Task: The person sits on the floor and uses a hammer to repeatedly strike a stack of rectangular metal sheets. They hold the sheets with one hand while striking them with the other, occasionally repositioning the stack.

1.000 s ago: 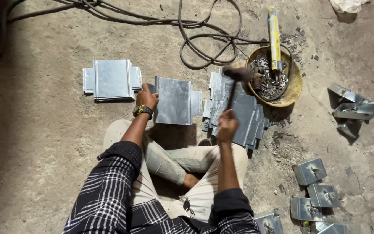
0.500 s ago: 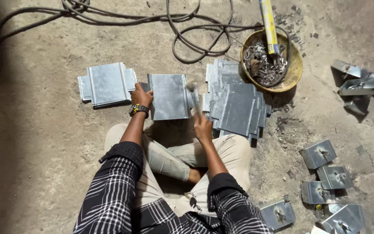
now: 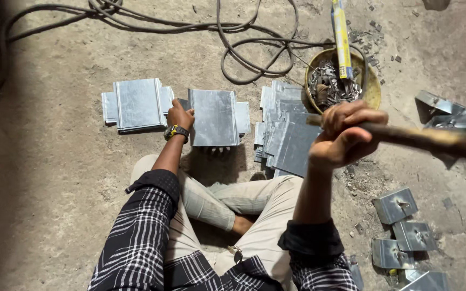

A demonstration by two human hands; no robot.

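- Seen from above, a person sits cross-legged on a dusty concrete floor (image 3: 55,215), wearing a black-and-white checked shirt with the sleeves pushed up and light trousers.
- The left hand (image 3: 180,114) reaches forward with the arm nearly straight, a yellow-and-black wristwatch (image 3: 176,132) on the wrist. Its fingers press flat on the left edge of a folded metal sheet piece (image 3: 214,117) lying on the floor just ahead of the knees; the hand steadies the piece rather than closing around it.
- The right hand (image 3: 346,134) is raised close to the camera, elbow bent, forearm rising from the lap. Its fingers are clenched tightly round the wooden handle of a hammer (image 3: 416,137), which runs to the right; the dark head is blurred at the right edge of the view.
- A second folded piece (image 3: 136,103) lies to the left of the one being held, just apart from it.
- A stack of flat metal sheets (image 3: 284,132) lies to the right of the held piece, partly beneath the raised hand.
- Beyond the stack stands a round yellow bowl (image 3: 372,91) full of small metal fasteners, with a yellow-and-blue tool (image 3: 342,37) resting in it.
- Small metal brackets (image 3: 395,205) are scattered near the right knee.
- Dark cables (image 3: 244,48) loop across the floor at the top.
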